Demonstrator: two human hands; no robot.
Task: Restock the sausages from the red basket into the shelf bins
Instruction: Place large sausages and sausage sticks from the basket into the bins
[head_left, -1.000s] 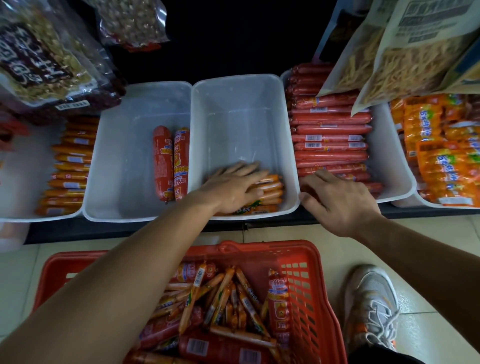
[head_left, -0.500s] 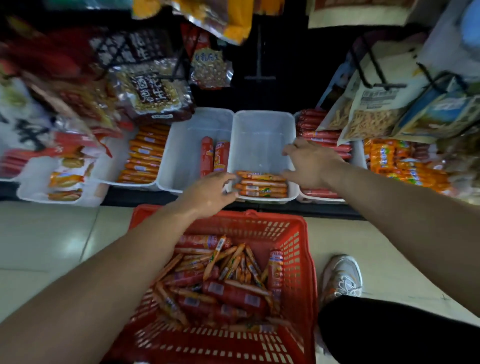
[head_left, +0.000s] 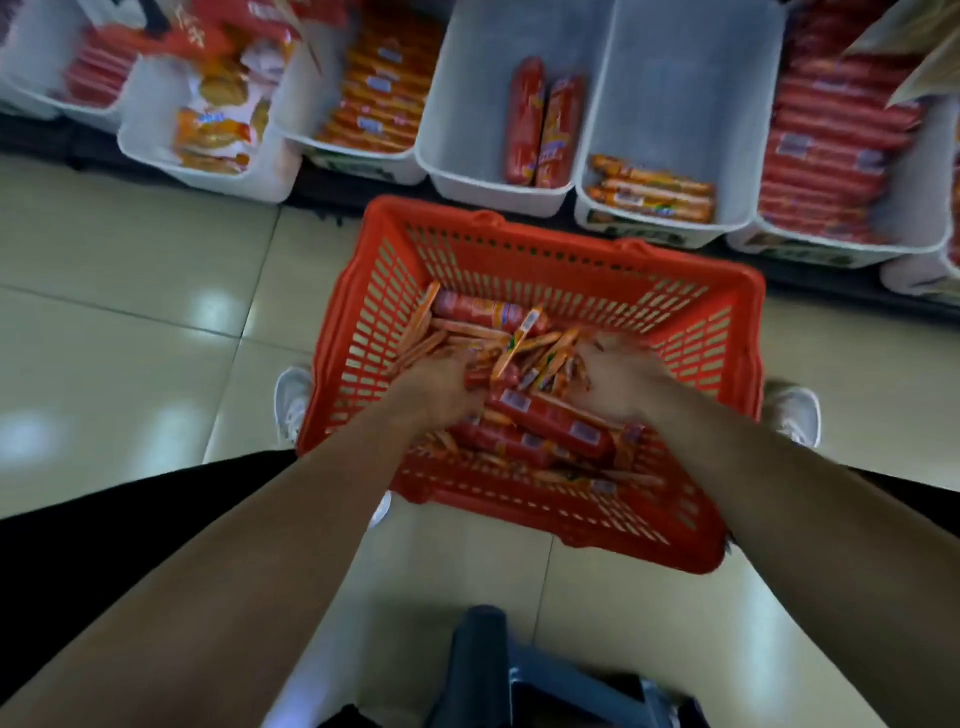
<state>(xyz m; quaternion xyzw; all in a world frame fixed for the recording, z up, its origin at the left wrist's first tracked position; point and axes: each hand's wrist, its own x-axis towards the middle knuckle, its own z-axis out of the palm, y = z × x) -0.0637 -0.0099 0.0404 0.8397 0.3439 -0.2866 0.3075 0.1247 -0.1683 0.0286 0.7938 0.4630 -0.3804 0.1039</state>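
Pick step: both hands are down in the red basket (head_left: 519, 244), which sits on the floor (head_left: 156, 260) just in front of the shelf bins. The left hand (head_left: 441, 387) is buried in the thin orange sticks (head_left: 467, 332) and the right hand (head_left: 621, 382) is over the pile's right side. Both are motion-blurred, so it can't be told whether the fingers are spread or closed round anything (no sausage is visibly lifted). Plenty of stock remains: thin sticks on top, thick red sausages (head_left: 550, 423) below. One white bin (head_left: 691, 104) holds a short front stack of thin sticks, and the next bin (head_left: 467, 104) to its left holds two thick ones. The next move likely calls for gathering one type only, aligning the handful, clearing the basket wall, and laying it behind the matching stack.
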